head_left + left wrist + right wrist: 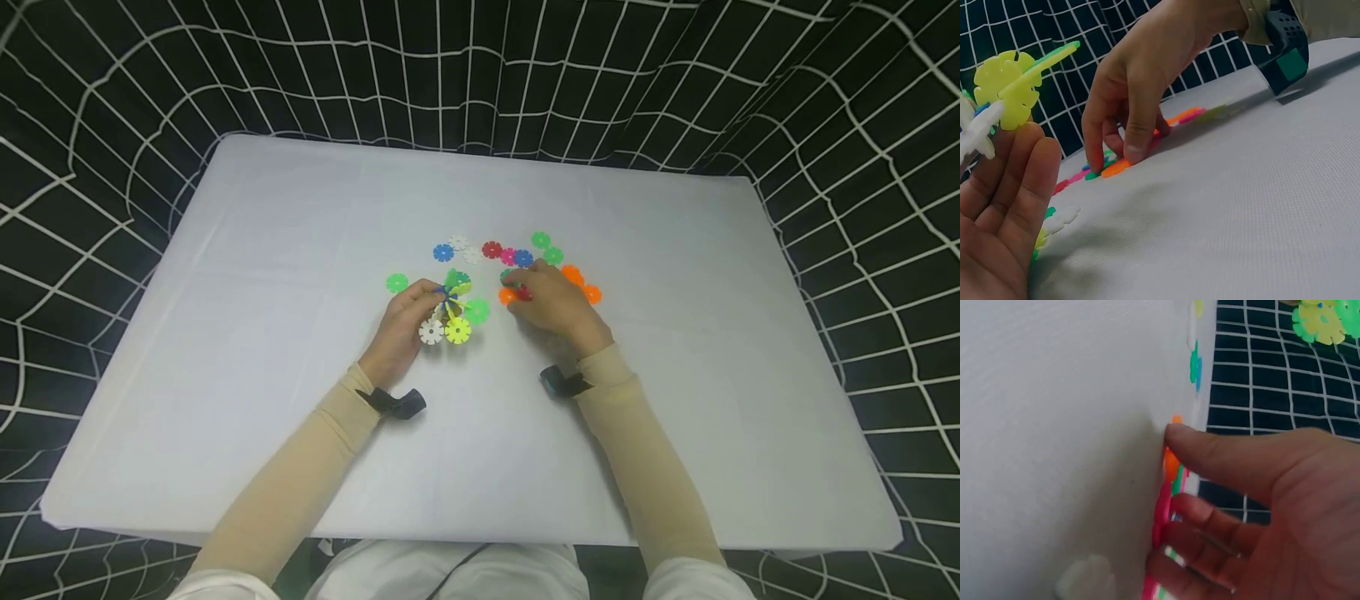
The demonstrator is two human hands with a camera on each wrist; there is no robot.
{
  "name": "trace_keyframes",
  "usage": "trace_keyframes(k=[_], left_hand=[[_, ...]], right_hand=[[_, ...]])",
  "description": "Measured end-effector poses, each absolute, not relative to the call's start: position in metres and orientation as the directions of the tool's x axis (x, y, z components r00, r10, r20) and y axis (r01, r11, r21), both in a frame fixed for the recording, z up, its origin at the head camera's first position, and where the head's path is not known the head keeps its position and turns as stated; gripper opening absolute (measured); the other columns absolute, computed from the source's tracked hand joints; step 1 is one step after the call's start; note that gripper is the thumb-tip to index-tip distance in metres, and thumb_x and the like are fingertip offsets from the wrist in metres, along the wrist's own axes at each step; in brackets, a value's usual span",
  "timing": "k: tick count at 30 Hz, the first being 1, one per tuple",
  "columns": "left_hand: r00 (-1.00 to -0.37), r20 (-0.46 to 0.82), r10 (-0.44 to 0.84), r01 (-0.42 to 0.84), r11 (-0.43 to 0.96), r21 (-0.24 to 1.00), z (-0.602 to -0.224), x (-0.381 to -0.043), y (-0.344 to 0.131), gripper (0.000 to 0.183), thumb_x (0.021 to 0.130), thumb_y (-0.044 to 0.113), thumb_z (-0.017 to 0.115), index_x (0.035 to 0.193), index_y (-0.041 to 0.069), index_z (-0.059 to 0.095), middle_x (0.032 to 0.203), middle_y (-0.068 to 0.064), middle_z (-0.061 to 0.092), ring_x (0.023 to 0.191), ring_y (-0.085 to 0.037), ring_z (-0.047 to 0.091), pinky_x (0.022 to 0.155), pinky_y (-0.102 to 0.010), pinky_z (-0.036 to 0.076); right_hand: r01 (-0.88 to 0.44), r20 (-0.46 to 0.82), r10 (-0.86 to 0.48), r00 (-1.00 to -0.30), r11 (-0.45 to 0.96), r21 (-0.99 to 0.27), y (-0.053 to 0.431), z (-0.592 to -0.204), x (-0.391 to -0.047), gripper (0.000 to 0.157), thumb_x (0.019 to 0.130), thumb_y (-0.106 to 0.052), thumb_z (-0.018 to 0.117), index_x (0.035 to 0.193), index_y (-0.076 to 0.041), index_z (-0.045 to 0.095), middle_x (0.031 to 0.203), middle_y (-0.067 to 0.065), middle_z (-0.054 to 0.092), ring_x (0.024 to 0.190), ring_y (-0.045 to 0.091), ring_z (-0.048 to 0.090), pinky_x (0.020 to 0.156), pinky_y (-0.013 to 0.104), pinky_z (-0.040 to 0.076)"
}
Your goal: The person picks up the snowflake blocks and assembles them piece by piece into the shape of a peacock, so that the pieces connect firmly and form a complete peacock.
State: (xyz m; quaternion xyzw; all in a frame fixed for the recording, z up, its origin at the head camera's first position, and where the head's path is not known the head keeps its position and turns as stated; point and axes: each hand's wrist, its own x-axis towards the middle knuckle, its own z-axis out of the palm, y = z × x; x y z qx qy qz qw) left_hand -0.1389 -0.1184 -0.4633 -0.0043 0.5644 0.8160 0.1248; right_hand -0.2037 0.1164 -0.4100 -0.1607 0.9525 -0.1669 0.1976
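My left hand (401, 329) holds a cluster of interlocking plastic flower discs, with a yellow disc (458, 331) and a white disc (431, 332) at its lower side. In the left wrist view, a yellow disc (1010, 87) of the cluster rises above the fingertips. My right hand (558, 308) reaches down to loose discs on the table. Its thumb touches an orange disc (1115, 169), and the index fingertip rests by a dark green disc (1092, 175). Under its fingers lies a red disc (524, 293), partly hidden. No disc is seen lifted by this hand.
Loose discs lie beyond the hands: a blue one (443, 252), a red one (492, 249), a green one (541, 240) and several others. An orange disc (592, 294) lies right of the right hand. White-lined dark netting (465, 75) surrounds the white table (300, 217).
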Motion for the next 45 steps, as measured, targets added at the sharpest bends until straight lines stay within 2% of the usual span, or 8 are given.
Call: trace_keyframes(k=[7, 11, 16, 20, 29, 37, 41, 45], left_hand=[[-0.967, -0.138, 0.215, -0.202, -0.314, 0.928, -0.461, -0.137, -0.119, 0.012, 0.103, 0.022, 0.052, 0.098, 0.014, 0.06, 0.1, 0.003, 0.06, 0.096, -0.011, 0.055, 0.08, -0.021, 0.049], [-0.967, -0.144, 0.212, -0.206, -0.312, 0.928, -0.46, -0.137, -0.118, 0.012, 0.103, 0.022, 0.053, 0.099, 0.014, 0.06, 0.101, 0.003, 0.06, 0.096, -0.011, 0.055, 0.08, -0.02, 0.049], [-0.967, -0.155, 0.201, -0.212, -0.302, 0.929, -0.461, -0.138, -0.118, 0.012, 0.102, 0.023, 0.054, 0.098, 0.013, 0.061, 0.101, 0.003, 0.059, 0.097, -0.011, 0.054, 0.082, -0.021, 0.049], [-0.971, -0.16, 0.175, -0.208, -0.3, 0.931, -0.462, -0.138, -0.117, 0.014, 0.102, 0.023, 0.056, 0.094, 0.013, 0.062, 0.097, 0.004, 0.058, 0.094, -0.011, 0.054, 0.081, -0.021, 0.048], [-0.972, -0.173, 0.159, -0.216, -0.322, 0.922, -0.462, -0.138, -0.117, 0.013, 0.101, 0.022, 0.057, 0.094, 0.014, 0.064, 0.097, 0.004, 0.059, 0.09, -0.009, 0.055, 0.078, -0.019, 0.049], [-0.98, -0.145, 0.136, -0.177, -0.271, 0.946, -0.467, -0.141, -0.116, 0.009, 0.1, 0.017, 0.06, 0.095, 0.016, 0.067, 0.095, 0.005, 0.061, 0.094, -0.01, 0.054, 0.085, -0.021, 0.047], [-0.983, -0.128, 0.133, -0.159, -0.259, 0.953, -0.467, -0.141, -0.114, 0.009, 0.1, 0.017, 0.06, 0.094, 0.015, 0.067, 0.093, 0.006, 0.06, 0.091, -0.01, 0.053, 0.082, -0.021, 0.046], [-0.981, -0.146, 0.129, -0.176, -0.262, 0.949, -0.467, -0.14, -0.115, 0.011, 0.099, 0.02, 0.06, 0.092, 0.016, 0.067, 0.096, 0.005, 0.06, 0.096, -0.011, 0.053, 0.088, -0.024, 0.044]], right_hand=[[-0.208, -0.358, -0.368, -0.858, 0.887, -0.412, 0.112, -0.409, -0.201, 0.037, 0.095, -0.018, 0.067, 0.13, -0.013, 0.06, 0.123, 0.008, 0.057, 0.115, 0.026, 0.051, 0.096, 0.044, 0.055], [-0.145, -0.339, -0.354, -0.872, 0.847, -0.511, 0.112, -0.409, -0.203, 0.032, 0.096, -0.018, 0.067, 0.125, -0.01, 0.059, 0.119, 0.009, 0.06, 0.108, 0.027, 0.054, 0.095, 0.041, 0.055], [0.018, -0.287, -0.332, -0.899, 0.626, -0.779, 0.107, -0.4, -0.204, 0.032, 0.1, -0.013, 0.062, 0.131, -0.009, 0.062, 0.116, 0.016, 0.067, 0.093, 0.029, 0.067, 0.09, 0.041, 0.061], [0.119, -0.288, -0.333, -0.898, 0.447, -0.887, 0.102, -0.387, -0.199, 0.029, 0.099, -0.007, 0.062, 0.128, -0.005, 0.063, 0.104, 0.021, 0.07, 0.076, 0.028, 0.071, 0.081, 0.046, 0.063], [0.09, -0.285, -0.405, -0.869, 0.437, -0.895, 0.094, -0.38, -0.191, 0.026, 0.097, -0.011, 0.065, 0.122, -0.002, 0.064, 0.087, 0.016, 0.073, 0.073, 0.026, 0.072, 0.081, 0.047, 0.064], [0.055, -0.282, -0.37, -0.885, 0.519, -0.853, 0.087, -0.385, -0.189, 0.026, 0.098, -0.013, 0.064, 0.123, -0.005, 0.065, 0.083, 0.011, 0.072, 0.075, 0.03, 0.071, 0.074, 0.032, 0.063], [0.031, -0.267, -0.374, -0.888, 0.531, -0.847, 0.089, -0.386, -0.19, 0.024, 0.099, -0.018, 0.065, 0.12, -0.008, 0.068, 0.085, 0.011, 0.072, 0.074, 0.029, 0.071, 0.077, 0.03, 0.061], [0.036, -0.277, -0.361, -0.891, 0.55, -0.834, 0.099, -0.388, -0.196, 0.026, 0.103, -0.028, 0.058, 0.117, -0.01, 0.071, 0.094, 0.009, 0.072, 0.08, 0.031, 0.07, 0.081, 0.032, 0.06]])
